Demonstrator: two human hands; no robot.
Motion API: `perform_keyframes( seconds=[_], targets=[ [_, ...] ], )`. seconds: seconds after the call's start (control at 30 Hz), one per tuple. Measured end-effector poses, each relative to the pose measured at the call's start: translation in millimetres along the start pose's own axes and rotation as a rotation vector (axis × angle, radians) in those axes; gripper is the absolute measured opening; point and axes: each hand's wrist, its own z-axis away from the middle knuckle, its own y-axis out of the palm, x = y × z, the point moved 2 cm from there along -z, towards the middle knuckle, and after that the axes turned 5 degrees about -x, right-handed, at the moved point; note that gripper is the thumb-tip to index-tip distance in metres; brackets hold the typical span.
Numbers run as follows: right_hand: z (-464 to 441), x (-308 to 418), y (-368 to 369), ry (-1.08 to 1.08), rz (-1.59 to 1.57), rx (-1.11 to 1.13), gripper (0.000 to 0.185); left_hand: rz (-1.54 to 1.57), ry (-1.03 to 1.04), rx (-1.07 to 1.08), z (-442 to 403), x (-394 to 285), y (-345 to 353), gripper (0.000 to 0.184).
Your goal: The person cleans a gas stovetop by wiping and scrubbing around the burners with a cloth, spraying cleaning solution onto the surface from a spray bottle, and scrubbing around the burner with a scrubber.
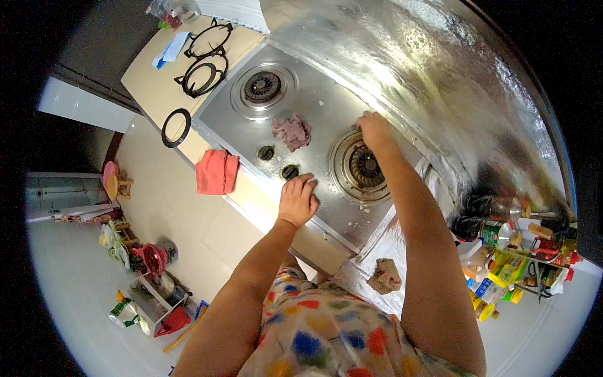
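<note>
A steel gas stove (314, 100) lies below me, with droplets and whitish spots on its top. My left hand (298, 202) rests on its front edge beside a black control knob (289, 171), fingers spread and holding nothing. My right hand (375, 129) reaches to the far side of the right burner (366, 166), fingers curled down against the metal. Whatever may be under those fingers is hidden. A crumpled purplish cloth (292, 132) lies between this burner and the left burner (262, 86). A second knob (266, 152) sits near the cloth.
Black pan supports (202, 74) and a black ring (176, 127) lie on the counter at left. A folded red cloth (217, 171) hangs over the counter edge. A brown scouring pad (384, 276) sits on foil at right, near several bottles (496, 234). Foil (440, 56) covers the wall.
</note>
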Motion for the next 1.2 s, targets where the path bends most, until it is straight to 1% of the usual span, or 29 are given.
perform_keyframes(
  seconds=[0.1, 0.13, 0.23, 0.33, 0.37, 0.43, 0.53, 0.63, 0.73, 0.83, 0.93, 1.03, 1.13, 1.2],
  targets=[
    [11.7, -22.3, -2.1, 0.168, -0.057, 0.03, 0.026, -0.006, -0.002, 0.006, 0.8, -1.9, 0.5, 0.037],
    [16.8, -27.8, -2.3, 0.245, -0.121, 0.014, 0.023, -0.014, 0.002, 0.005, -0.5, -3.0, -1.7, 0.037],
    [31.4, -39.9, -15.2, 0.283, -0.128, 0.076, 0.034, -0.011, 0.004, 0.007, 0.6, -1.6, -2.7, 0.039],
    [37.9, -54.3, -17.8, 0.378, -0.157, 0.107, 0.041, -0.003, 0.004, 0.012, 0.6, -1.1, 0.2, 0.039],
    [39.5, -55.6, -17.3, 0.39, -0.156, 0.087, 0.039, -0.005, 0.002, 0.014, 0.9, -0.9, 0.1, 0.039],
    [43.7, -56.2, -15.7, 0.41, -0.154, 0.05, 0.034, -0.008, -0.004, 0.031, 0.9, -1.3, -0.5, 0.04],
    [43.6, -60.4, -12.5, 0.302, -0.134, 0.039, 0.038, 0.003, -0.013, 0.038, 1.4, -0.2, 0.2, 0.04],
    [49.5, -64.7, -5.8, 0.325, -0.178, -0.068, 0.03, 0.007, -0.016, 0.031, -0.4, -0.8, 0.3, 0.04],
    [48.0, -69.2, 0.9, 0.348, -0.186, -0.036, 0.019, -0.004, -0.01, 0.032, -0.5, -2.4, -0.9, 0.038],
    [47.0, -60.2, 7.7, 0.329, -0.03, -0.109, 0.013, -0.027, 0.001, 0.031, -0.5, -2.2, -1.5, 0.037],
    [35.9, -46.9, 12.3, 0.249, -0.003, -0.122, 0.012, -0.025, 0.006, 0.031, 0.1, -1.9, 0.0, 0.037],
    [19.1, -31.6, 6.9, 0.195, -0.101, -0.008, 0.023, -0.027, 0.003, 0.028, -0.1, -2.6, -2.3, 0.037],
    [20.7, -33.3, 14.8, 0.275, -0.084, -0.168, 0.014, -0.018, 0.006, 0.029, -0.6, -1.8, -2.1, 0.038],
    [36.5, -49.8, 9.8, 0.394, -0.006, -0.036, 0.015, -0.012, 0.006, 0.028, -1.5, -1.1, -0.9, 0.038]
  ],
)
